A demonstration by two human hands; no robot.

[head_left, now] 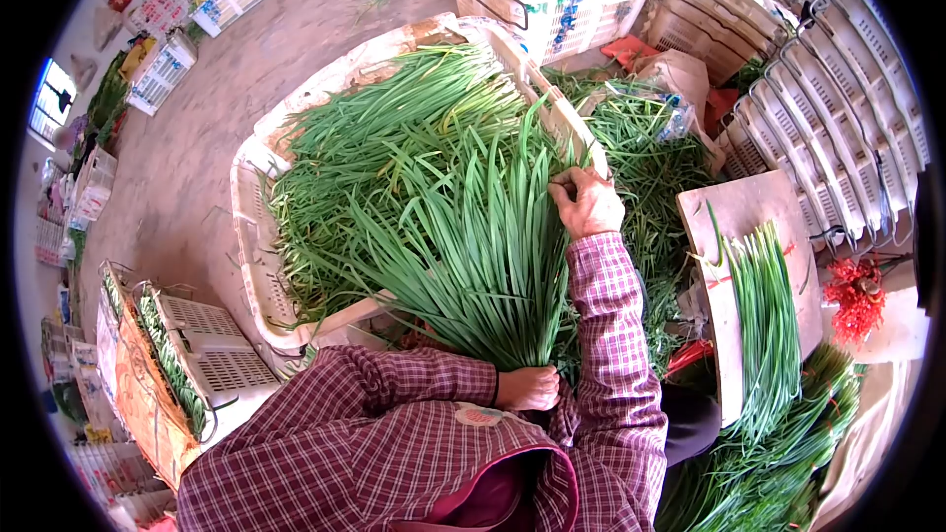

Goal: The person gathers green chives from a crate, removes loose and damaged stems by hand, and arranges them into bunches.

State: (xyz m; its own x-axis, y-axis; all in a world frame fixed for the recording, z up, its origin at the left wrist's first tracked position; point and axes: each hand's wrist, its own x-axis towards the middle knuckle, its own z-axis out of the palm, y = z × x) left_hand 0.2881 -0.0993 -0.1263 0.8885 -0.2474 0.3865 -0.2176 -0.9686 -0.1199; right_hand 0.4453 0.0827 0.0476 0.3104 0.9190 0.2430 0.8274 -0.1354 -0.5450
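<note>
My left hand (529, 388) is closed around the gathered lower end of a bunch of garlic chives (483, 246), close to my chest. The long flat leaves fan up and away over the crate. My right hand (588, 204) is at the bunch's right edge, thumb and fingers pinched together at the leaves; whether one leaf or several are caught is unclear. Behind the bunch, a large pale plastic crate (248, 261) holds a thick layer of loose chives (394, 103).
Right of me, trimmed chives (759, 315) lie on a board (705, 236), with red ties (853, 298) beside it. Loose leaves (641, 143) heap beside the crate. Stacked crates (838, 99) stand at far right, another crate (552, 5) ahead, and a filled one (212, 335) at left.
</note>
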